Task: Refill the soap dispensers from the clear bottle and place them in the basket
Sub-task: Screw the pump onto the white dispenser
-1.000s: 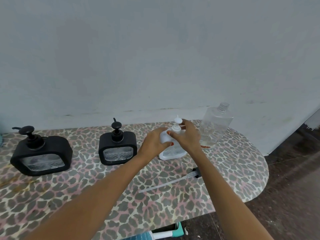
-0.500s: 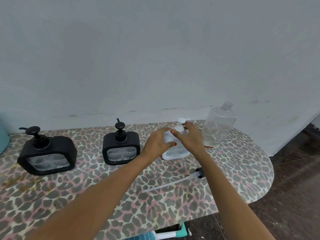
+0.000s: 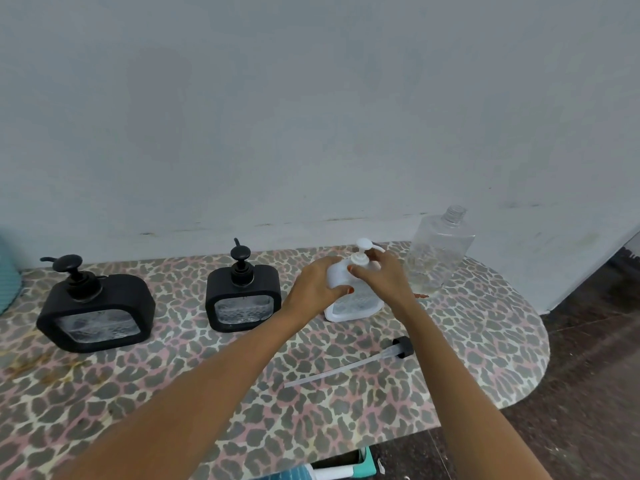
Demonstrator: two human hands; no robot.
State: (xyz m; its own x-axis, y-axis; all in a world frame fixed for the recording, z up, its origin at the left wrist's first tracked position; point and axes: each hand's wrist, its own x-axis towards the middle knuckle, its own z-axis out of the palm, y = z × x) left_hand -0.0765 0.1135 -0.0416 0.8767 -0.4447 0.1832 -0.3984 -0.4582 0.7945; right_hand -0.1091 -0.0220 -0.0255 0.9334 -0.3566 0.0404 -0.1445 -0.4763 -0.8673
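Left hand (image 3: pixel 313 285): curled round the left shoulder and side of the white dispenser (image 3: pixel 356 306), thumb across its front, gripping the body.
Right hand (image 3: pixel 381 275): set over the top right of the same dispenser, thumb and fingers closed round the collar at the base of the white pump (image 3: pixel 363 244).
White dispenser: stands upright on the desk (image 3: pixel 173 393) between the two hands, toward the back right. It has a patterned clear window in its front. The pump is seated in its neck, with the spout pointing right.
Clear bottle (image 3: pixel 438 251): just right of the right hand, behind it and near the back edge of the desk. It is upright, its threaded neck uncapped, with a little liquid at the bottom.
Loose pump (image 3: pixel 401 346): lies flat on the desk nearer the camera than the dispenser. It has a black cap, and its clear tube runs down and left.
Middle black dispenser (image 3: pixel 242 299): upright, left of the left hand and apart from it, pump fitted.
Left black dispenser (image 3: pixel 95 313): upright, further left, well apart from the hands, pump fitted.
Desk: leopard-print top with a rounded right end, set against a pale wall (image 3: pixel 311 98).
Left edge: a teal ribbed thing (image 3: pixel 7 282), cut off by the frame; I cannot tell what it is.
Right: dark floor (image 3: pixel 588 375).
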